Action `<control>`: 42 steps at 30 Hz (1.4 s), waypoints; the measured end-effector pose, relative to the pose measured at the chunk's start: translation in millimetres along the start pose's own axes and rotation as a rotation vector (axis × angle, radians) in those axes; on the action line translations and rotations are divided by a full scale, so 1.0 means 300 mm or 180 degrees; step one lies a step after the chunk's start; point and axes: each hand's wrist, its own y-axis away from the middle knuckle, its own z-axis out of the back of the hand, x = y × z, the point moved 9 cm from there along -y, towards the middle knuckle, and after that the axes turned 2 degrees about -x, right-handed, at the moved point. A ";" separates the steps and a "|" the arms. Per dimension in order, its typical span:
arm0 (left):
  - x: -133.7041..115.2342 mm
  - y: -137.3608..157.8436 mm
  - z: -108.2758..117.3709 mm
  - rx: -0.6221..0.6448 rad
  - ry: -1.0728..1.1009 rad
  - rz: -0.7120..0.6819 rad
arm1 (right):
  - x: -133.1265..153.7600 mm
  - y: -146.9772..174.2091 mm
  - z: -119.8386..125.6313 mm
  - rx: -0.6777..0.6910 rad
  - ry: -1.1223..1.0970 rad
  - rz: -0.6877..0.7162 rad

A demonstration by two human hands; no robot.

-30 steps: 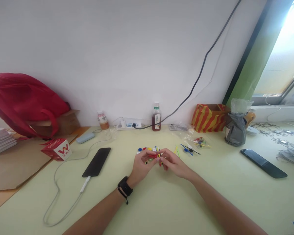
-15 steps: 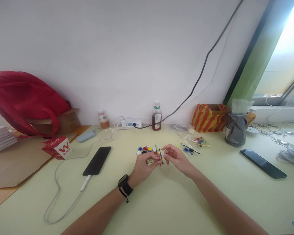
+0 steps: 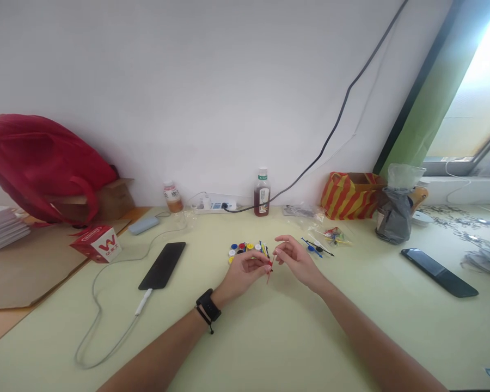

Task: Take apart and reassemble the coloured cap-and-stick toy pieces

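Observation:
My left hand (image 3: 247, 272), with a black watch on its wrist, pinches a small red piece (image 3: 270, 265) between thumb and fingertips. A thin red pointer-like stick (image 3: 268, 279) runs through that spot, close to upright. At its upper end, the thumb and forefinger of my right hand (image 3: 296, 264) are pinched on it; the other fingers are curled loosely. Just behind my left hand lie several small round discs (image 3: 242, 246) in blue, red, yellow, white and black. Beside them, partly hidden by my fingers, are thin coloured sticks (image 3: 264, 248). Blue and black arrow-like pointers (image 3: 318, 249) lie beyond my right hand.
A clear bag of coloured pieces (image 3: 337, 236) lies behind right. Phones (image 3: 162, 265) (image 3: 439, 273) flank the work area, the left one cabled. A drink bottle (image 3: 262, 193), power strip (image 3: 216, 205) and striped bag (image 3: 349, 196) line the wall. A red-white box (image 3: 98, 244) stands left.
The thin red stick has turned from lying nearly level to standing almost upright between my hands. My right hand has shifted slightly to the right.

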 end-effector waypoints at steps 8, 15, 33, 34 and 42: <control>0.021 -0.017 0.048 -0.0310 0.0170 0.0189 | 0.068 0.026 -0.008 0.0110 0.0801 0.0573; 0.017 -0.016 0.058 -0.0359 0.0229 0.0229 | 0.028 0.036 -0.049 0.0390 0.0519 0.0216; 0.026 -0.018 0.063 -0.0378 0.0308 0.0221 | 0.029 0.026 -0.053 0.0409 0.0177 0.0203; 0.029 -0.018 0.064 -0.0387 0.0348 0.0233 | 0.037 0.026 -0.044 0.0334 0.0235 0.0286; 0.041 -0.019 0.064 -0.0367 0.0448 0.0339 | 0.056 0.040 -0.025 0.0015 0.0396 0.0576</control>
